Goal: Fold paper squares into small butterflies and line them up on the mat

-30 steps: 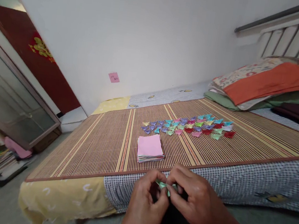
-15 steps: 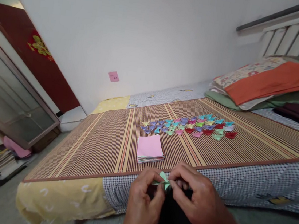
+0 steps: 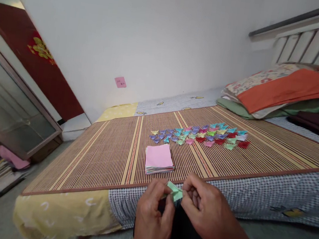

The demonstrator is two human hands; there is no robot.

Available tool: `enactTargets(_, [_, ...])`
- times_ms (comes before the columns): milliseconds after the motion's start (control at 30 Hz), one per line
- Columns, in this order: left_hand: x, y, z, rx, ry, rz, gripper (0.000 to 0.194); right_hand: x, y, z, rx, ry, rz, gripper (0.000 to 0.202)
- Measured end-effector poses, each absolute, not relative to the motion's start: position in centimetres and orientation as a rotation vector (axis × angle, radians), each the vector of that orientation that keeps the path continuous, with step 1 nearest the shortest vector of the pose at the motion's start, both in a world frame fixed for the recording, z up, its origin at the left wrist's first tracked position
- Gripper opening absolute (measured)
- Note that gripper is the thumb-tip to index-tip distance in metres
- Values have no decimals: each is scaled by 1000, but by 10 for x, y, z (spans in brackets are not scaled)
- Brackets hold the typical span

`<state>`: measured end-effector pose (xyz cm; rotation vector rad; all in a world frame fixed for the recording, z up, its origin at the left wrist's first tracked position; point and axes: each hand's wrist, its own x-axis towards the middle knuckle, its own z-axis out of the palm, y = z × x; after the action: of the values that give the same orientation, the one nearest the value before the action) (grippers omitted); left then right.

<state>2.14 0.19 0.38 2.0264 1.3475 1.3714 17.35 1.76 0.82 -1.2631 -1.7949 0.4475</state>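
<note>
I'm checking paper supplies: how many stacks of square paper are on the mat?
1: the pink-topped stack lies on the mat, just beyond the left hand and nearer than the small folded papers. No other is visible.

Pale-green folded paper piece (image 3: 175, 192) looks matt, creased. Square pink-topped paper stack (image 3: 159, 156): matt, smooth. Brown striped slatted mat (image 3: 108, 148): ridged, looks like bamboo. Blue-grey checked sheet (image 3: 255, 195): matt woven cloth.

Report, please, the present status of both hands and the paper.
Left hand and right hand: both pinching green paper. Paper: folded, partly hidden by fingers. Pink-topped stack: on mat, beyond hands, not obstructing.
</note>
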Motion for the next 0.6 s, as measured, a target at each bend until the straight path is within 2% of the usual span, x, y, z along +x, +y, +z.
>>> enactTargets(400, [20, 2, 4, 2114, 1346, 1306, 23, 177, 16, 4, -1291, -1768, 493, 18])
enactTargets(600, [21, 4, 4, 2061, 1356, 1233, 20, 179, 14, 11, -1029, -1937, 393, 26])
